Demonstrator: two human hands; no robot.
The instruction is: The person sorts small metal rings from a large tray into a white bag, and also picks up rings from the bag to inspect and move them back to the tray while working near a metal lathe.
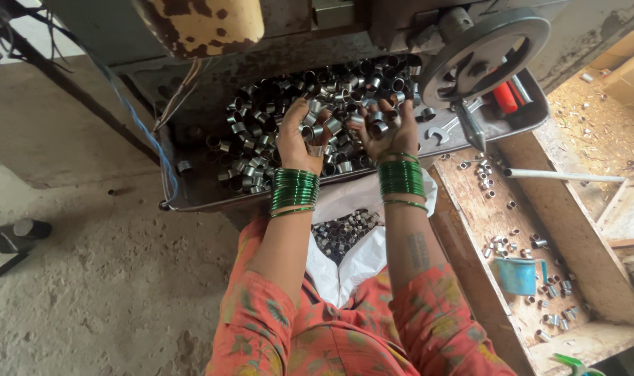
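Both my hands reach into a heap of small shiny metal rings lying in a dark metal tray under a machine. My left hand cups a bunch of the rings, fingers curled round them. A second handful sits in my right hand, lifted a little above the heap. Green bangles circle both wrists. Below my arms, on my lap, an open white sack holds more of the same rings.
A grey handwheel with a hanging handle sticks out at the tray's right end, beside a spanner and red-handled tools. To the right, a wooden box holds scattered rings and a blue cup. Dusty floor lies left.
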